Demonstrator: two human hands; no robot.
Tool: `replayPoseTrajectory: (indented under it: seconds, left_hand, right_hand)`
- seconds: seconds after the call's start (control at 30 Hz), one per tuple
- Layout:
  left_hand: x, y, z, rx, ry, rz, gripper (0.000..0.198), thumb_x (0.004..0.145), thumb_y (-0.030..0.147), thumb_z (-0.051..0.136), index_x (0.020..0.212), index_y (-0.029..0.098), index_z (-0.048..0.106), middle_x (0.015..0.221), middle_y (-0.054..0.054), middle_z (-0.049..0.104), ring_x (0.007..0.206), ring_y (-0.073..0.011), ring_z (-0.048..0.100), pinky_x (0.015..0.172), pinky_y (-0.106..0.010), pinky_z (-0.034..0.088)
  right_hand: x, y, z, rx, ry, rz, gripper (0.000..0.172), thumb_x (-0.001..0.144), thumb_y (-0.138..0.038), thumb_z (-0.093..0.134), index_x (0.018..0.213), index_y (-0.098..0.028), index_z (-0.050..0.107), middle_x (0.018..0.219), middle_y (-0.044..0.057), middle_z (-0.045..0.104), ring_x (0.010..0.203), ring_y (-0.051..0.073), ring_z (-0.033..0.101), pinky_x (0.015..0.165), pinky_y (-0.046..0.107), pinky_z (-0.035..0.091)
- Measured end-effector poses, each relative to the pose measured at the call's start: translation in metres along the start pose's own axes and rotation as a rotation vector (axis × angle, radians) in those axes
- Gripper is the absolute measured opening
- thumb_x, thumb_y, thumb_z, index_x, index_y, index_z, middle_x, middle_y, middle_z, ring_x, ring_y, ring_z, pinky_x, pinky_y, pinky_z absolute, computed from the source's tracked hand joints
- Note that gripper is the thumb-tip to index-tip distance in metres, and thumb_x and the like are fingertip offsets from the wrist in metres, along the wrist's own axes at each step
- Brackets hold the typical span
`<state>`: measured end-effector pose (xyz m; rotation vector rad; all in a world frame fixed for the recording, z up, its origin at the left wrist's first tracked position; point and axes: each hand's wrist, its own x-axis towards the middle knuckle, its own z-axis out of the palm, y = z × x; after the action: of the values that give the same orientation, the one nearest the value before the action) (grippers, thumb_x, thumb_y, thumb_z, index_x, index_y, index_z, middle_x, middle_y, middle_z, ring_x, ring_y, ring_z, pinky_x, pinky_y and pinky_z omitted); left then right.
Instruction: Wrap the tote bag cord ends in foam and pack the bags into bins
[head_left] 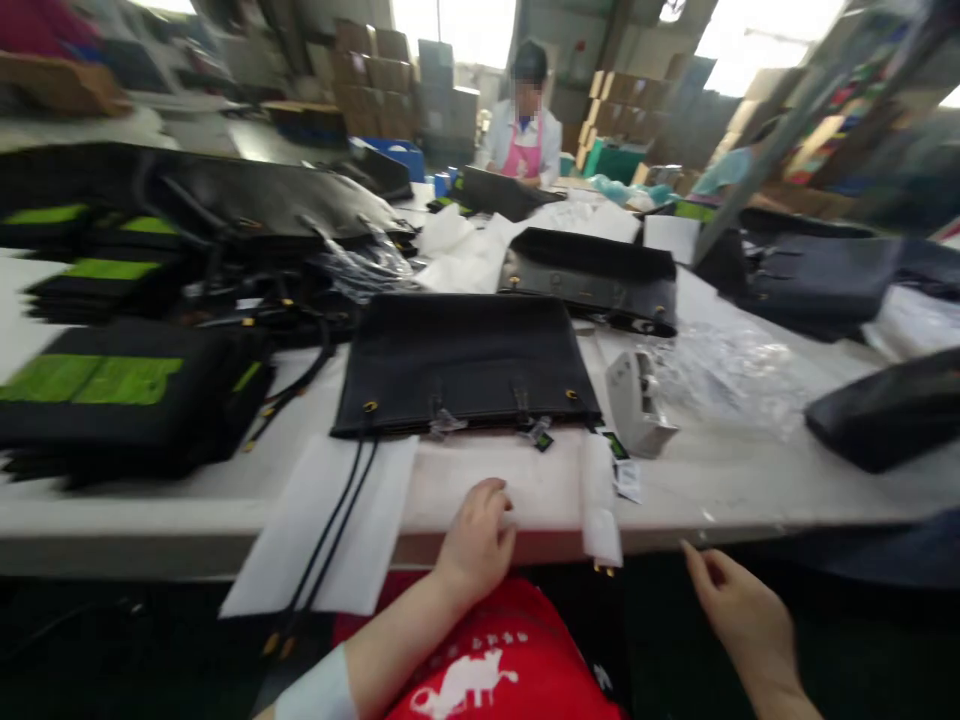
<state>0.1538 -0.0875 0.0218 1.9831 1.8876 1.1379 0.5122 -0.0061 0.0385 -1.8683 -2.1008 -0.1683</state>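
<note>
A black handbag (465, 350) lies flat on the table in front of me, its gold eyelets and plastic-wrapped fittings facing my side. Just below it, my left hand (478, 535) is at the table edge with loosely bent fingers and nothing visible in it. Thin black straps (341, 520) run from the bag's left eyelet over a white sheet (375, 530) and hang past the edge. On the right, a white-wrapped strap (599, 500) also hangs over. My right hand (739, 610) is off the edge, thumb and finger pinched; whatever they hold is too small to make out.
Folded black pieces with green patches (97, 380) are stacked at left. A grey tape dispenser (637, 405) stands right of the bag, beside crumpled clear plastic (739, 370). Another black bag (592, 275) lies behind. A co-worker in a pink apron (523, 150) is across the table.
</note>
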Motion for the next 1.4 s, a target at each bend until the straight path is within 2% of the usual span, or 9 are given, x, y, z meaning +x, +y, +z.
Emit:
replayPoseTrajectory:
  seconds: [0.1, 0.23, 0.37, 0.6, 0.8, 0.93, 1.03, 1.2, 1.4]
  left_hand:
    - [-0.013, 0.024, -0.022, -0.076, -0.131, 0.023, 0.028, 0.077, 0.015, 0.063, 0.104, 0.017, 0.056, 0.130, -0.014, 0.055, 0.122, -0.0263, 0.051, 0.106, -0.042, 0.046]
    - [-0.037, 0.033, -0.058, -0.138, -0.149, 0.035, 0.026, 0.081, 0.020, 0.063, 0.106, 0.020, 0.056, 0.134, -0.010, 0.055, 0.122, -0.0224, 0.052, 0.106, -0.037, 0.046]
    - [-0.064, 0.006, -0.093, -0.062, 0.069, -0.067, 0.019, 0.087, 0.018, 0.054, 0.106, 0.021, 0.055, 0.127, -0.008, 0.059, 0.117, -0.0183, 0.055, 0.102, -0.032, 0.047]
    - [-0.110, -0.068, -0.144, 0.298, 0.543, -0.378, 0.020, 0.090, 0.030, 0.052, 0.103, 0.017, 0.058, 0.113, -0.012, 0.063, 0.106, -0.0235, 0.060, 0.095, -0.037, 0.049]
    - [-0.079, -0.099, -0.166, 0.170, 0.162, -0.795, 0.031, 0.091, 0.034, 0.046, 0.108, 0.015, 0.064, 0.102, -0.010, 0.070, 0.091, -0.0217, 0.066, 0.084, -0.032, 0.050]
    - [-0.053, -0.104, -0.164, 0.127, -0.081, -0.829, 0.032, 0.084, 0.040, 0.059, 0.101, 0.015, 0.067, 0.092, -0.011, 0.072, 0.090, -0.0245, 0.067, 0.080, -0.031, 0.049]
    - [-0.061, -0.104, -0.164, 0.118, 0.009, -0.759, 0.029, 0.082, 0.038, 0.063, 0.101, 0.016, 0.066, 0.088, -0.007, 0.071, 0.085, -0.0226, 0.066, 0.078, -0.030, 0.050]
    - [-0.102, -0.110, -0.179, 0.409, 0.506, -0.787, 0.042, 0.083, 0.038, 0.062, 0.115, 0.011, 0.057, 0.116, -0.017, 0.061, 0.113, -0.0294, 0.057, 0.101, -0.040, 0.043]
    - [-0.129, -0.127, -0.177, 0.025, 0.276, -1.071, 0.036, 0.077, 0.047, 0.067, 0.090, 0.014, 0.064, 0.091, -0.011, 0.070, 0.089, -0.0273, 0.066, 0.080, -0.035, 0.050]
  right_hand:
    - [0.003, -0.020, -0.014, 0.127, 0.221, -0.197, 0.046, 0.089, -0.060, 0.044, 0.069, -0.024, 0.065, 0.059, 0.005, 0.062, 0.047, 0.017, 0.054, 0.045, 0.028, 0.037]
    - [0.008, -0.072, -0.018, 0.404, 0.191, -0.500, 0.033, 0.090, -0.047, 0.053, 0.074, -0.021, 0.067, 0.065, 0.004, 0.065, 0.055, 0.015, 0.059, 0.056, 0.027, 0.042]
    - [0.010, -0.132, -0.007, 0.558, 0.036, -0.686, 0.027, 0.092, -0.035, 0.056, 0.071, -0.020, 0.063, 0.064, 0.001, 0.062, 0.056, 0.013, 0.057, 0.059, 0.025, 0.041]
    - [0.001, -0.217, 0.010, 0.663, -0.381, -0.629, 0.036, 0.096, -0.044, 0.045, 0.074, -0.020, 0.061, 0.068, 0.003, 0.064, 0.065, 0.017, 0.060, 0.062, 0.026, 0.043]
    - [0.014, -0.331, 0.024, 0.743, -0.861, -0.462, 0.043, 0.096, -0.053, 0.036, 0.101, -0.017, 0.058, 0.074, 0.005, 0.070, 0.059, 0.017, 0.066, 0.058, 0.027, 0.049]
    - [0.015, -0.389, 0.042, 0.686, -0.994, -0.355, 0.025, 0.092, -0.039, 0.048, 0.088, -0.015, 0.054, 0.059, 0.004, 0.065, 0.046, 0.017, 0.062, 0.042, 0.024, 0.046]
    - [0.008, -0.404, 0.050, 0.751, -0.976, -0.334, 0.012, 0.091, -0.027, 0.050, 0.088, -0.016, 0.052, 0.055, 0.001, 0.062, 0.044, 0.017, 0.060, 0.040, 0.024, 0.046]
    - [0.000, -0.403, 0.055, 0.830, -1.036, -0.277, 0.015, 0.092, -0.032, 0.050, 0.086, -0.018, 0.048, 0.054, 0.000, 0.062, 0.043, 0.017, 0.062, 0.038, 0.023, 0.046]
    - [-0.002, -0.408, 0.057, 0.882, -1.070, -0.272, 0.021, 0.091, -0.039, 0.052, 0.083, -0.019, 0.046, 0.050, -0.002, 0.060, 0.041, 0.016, 0.060, 0.036, 0.021, 0.044]
